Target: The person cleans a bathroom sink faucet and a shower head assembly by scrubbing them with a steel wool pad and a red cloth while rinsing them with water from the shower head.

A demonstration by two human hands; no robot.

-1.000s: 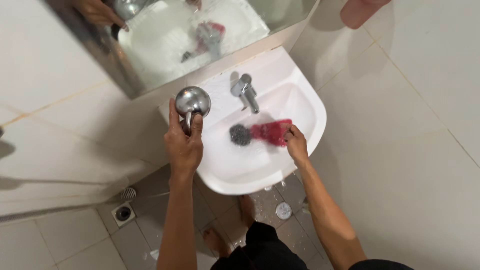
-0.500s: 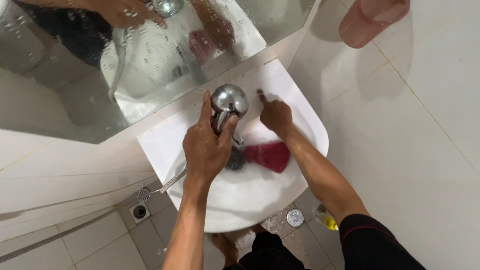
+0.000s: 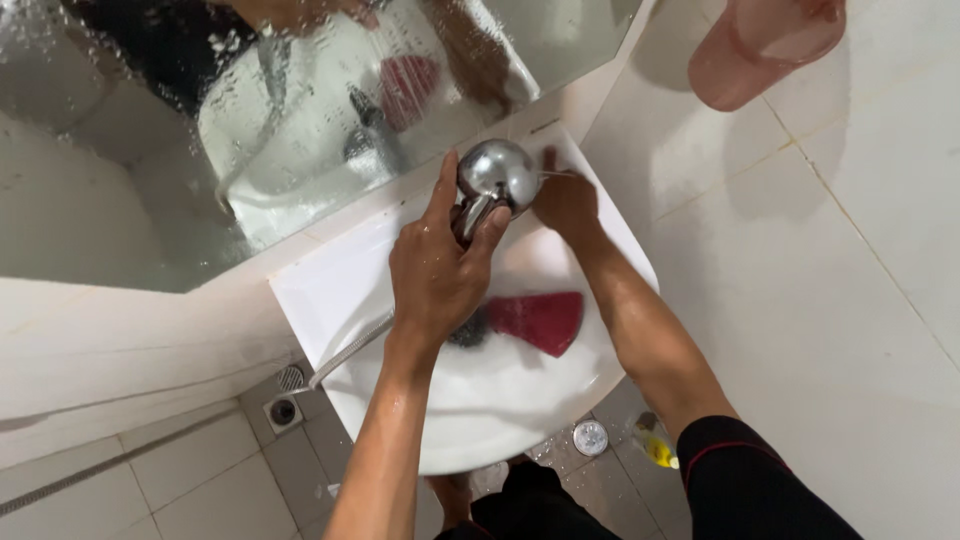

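Right hand (image 3: 566, 203) shifted behind shower head (image 3: 497, 175), grip unclear; left hand (image 3: 435, 275) still clamps it over sink (image 3: 300, 300).

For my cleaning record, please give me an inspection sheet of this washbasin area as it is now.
Surface: white washbasin, wet, foam inside.
Job's things: chrome shower head; red sponge lying in the basin beside a dark scrubber.
Clutter: pink cup on the wall; yellow item on the floor.
Hands: left hand grips the shower head's handle; right hand is behind the head, fingers hidden.
Cables: metal hose across the basin.
Surroundings: spattered mirror, floor drain, white tiles.
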